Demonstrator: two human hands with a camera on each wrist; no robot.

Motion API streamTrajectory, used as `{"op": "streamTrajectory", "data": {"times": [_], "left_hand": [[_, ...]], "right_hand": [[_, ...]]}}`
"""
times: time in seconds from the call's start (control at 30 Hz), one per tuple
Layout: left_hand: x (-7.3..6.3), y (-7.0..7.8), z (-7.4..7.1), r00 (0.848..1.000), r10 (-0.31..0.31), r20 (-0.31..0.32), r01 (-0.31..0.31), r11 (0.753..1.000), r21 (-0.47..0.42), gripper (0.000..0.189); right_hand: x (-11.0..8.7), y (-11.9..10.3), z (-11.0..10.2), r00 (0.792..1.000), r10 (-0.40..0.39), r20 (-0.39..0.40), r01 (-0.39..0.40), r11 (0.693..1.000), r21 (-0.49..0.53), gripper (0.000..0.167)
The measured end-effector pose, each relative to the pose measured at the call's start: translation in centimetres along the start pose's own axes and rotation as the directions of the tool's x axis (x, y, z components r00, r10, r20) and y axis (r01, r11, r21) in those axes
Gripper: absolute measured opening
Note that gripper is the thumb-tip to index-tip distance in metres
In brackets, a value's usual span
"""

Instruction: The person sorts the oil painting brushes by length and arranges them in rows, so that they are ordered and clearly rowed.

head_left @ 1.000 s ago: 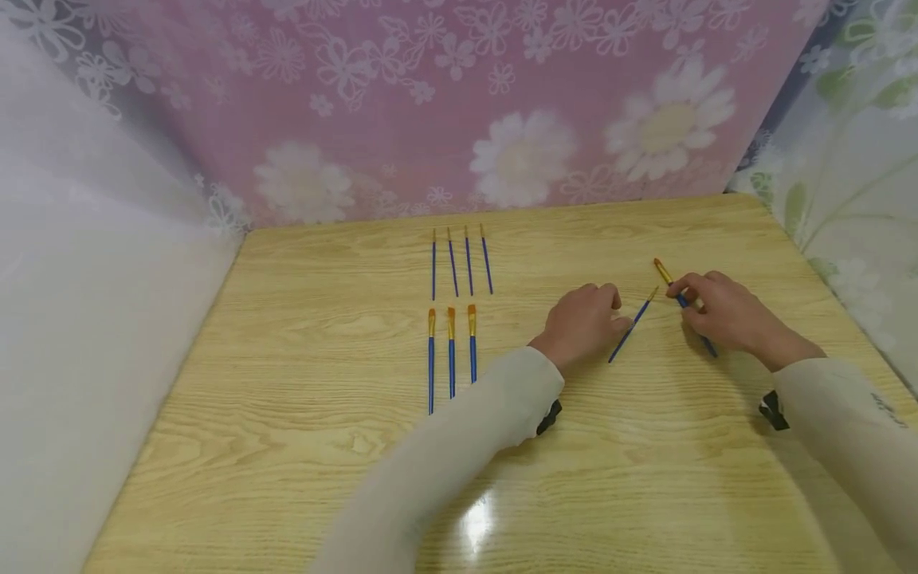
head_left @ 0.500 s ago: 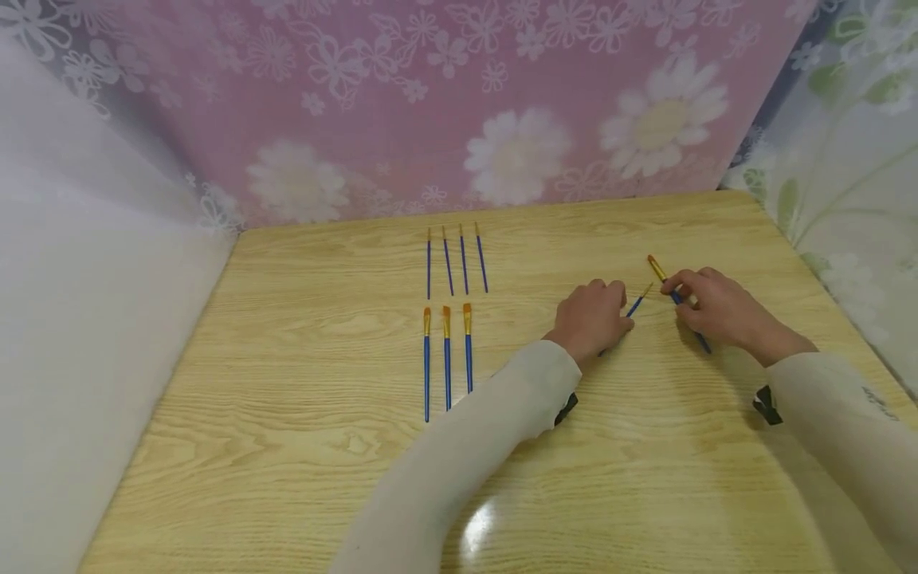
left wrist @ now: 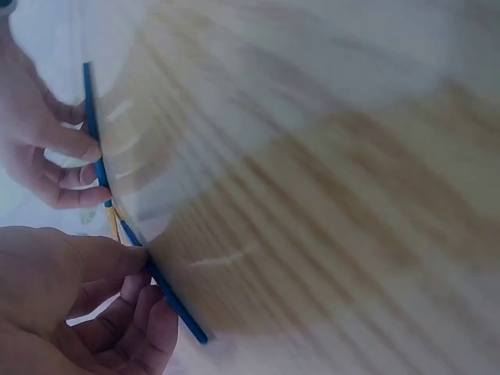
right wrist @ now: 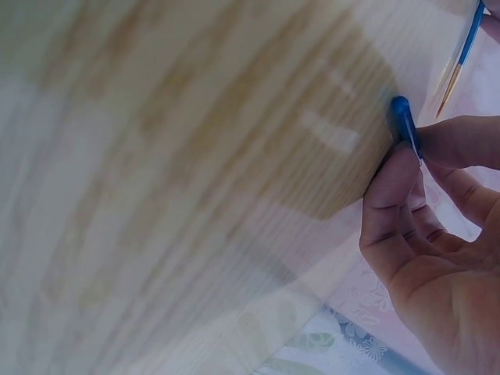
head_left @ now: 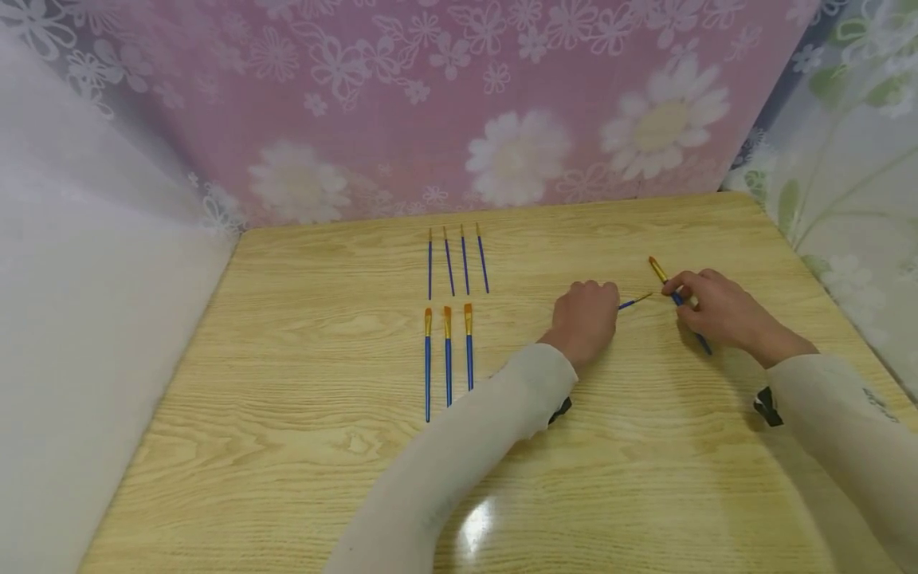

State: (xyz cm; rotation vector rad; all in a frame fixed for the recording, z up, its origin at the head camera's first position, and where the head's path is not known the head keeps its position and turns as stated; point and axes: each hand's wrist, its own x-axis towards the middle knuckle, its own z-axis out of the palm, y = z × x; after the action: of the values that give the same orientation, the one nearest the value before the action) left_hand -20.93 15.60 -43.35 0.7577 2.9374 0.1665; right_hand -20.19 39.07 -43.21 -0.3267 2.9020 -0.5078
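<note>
My left hand (head_left: 584,323) pinches a thin blue paintbrush (head_left: 635,301) between thumb and fingers. Its gold ferrule and small tip point right, towards my other hand; in the left wrist view the blue handle (left wrist: 180,308) sticks out past the fingers. To the right, a thicker blue paintbrush (head_left: 658,271) with orange bristles is held in my right hand (head_left: 720,311). That brush slants, bristles to the far left and handle end to the near right. In the right wrist view its rounded handle end (right wrist: 401,113) shows beyond thumb and finger.
Several thin paintbrushes (head_left: 464,263) lie in a row at the back middle of the wooden table (head_left: 287,478). Nearer, three wider flat paintbrushes (head_left: 448,359) lie side by side, the left sleeve (head_left: 459,446) covering some handle ends. A pink flowered cloth (head_left: 402,143) hangs behind.
My left hand has closed its fingers on the thin paintbrush and turned it from a steep slant to nearly level. The right hand keeps the thicker brush in about the same place.
</note>
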Motion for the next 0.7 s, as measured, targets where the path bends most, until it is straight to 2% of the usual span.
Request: {"op": "streamTrajectory", "data": {"times": [0.13,0.27,0.47,0.7], "left_hand": [[-0.22,0.45,0.04,1.0,0.023,0.003,-0.024,0.992,0.123,0.02],[-0.3,0.59,0.04,1.0,0.024,0.019,-0.027,0.986,0.167,0.023],[-0.44,0.56,0.0,1.0,0.013,0.007,-0.014,0.99,0.137,0.024],[-0.13,0.18,0.28,1.0,0.029,-0.013,-0.027,0.996,0.086,0.021]], "right_hand": [[0.04,0.0,0.03,1.0,-0.003,0.0,0.003,1.0,-0.002,0.033],[0.02,-0.01,0.0,1.0,-0.004,0.003,0.004,1.0,-0.01,0.033],[0.03,0.06,0.11,1.0,-0.011,-0.003,0.011,1.0,-0.014,0.033],[0.22,0.18,0.27,1.0,-0.009,-0.008,0.009,1.0,-0.006,0.032]]}}
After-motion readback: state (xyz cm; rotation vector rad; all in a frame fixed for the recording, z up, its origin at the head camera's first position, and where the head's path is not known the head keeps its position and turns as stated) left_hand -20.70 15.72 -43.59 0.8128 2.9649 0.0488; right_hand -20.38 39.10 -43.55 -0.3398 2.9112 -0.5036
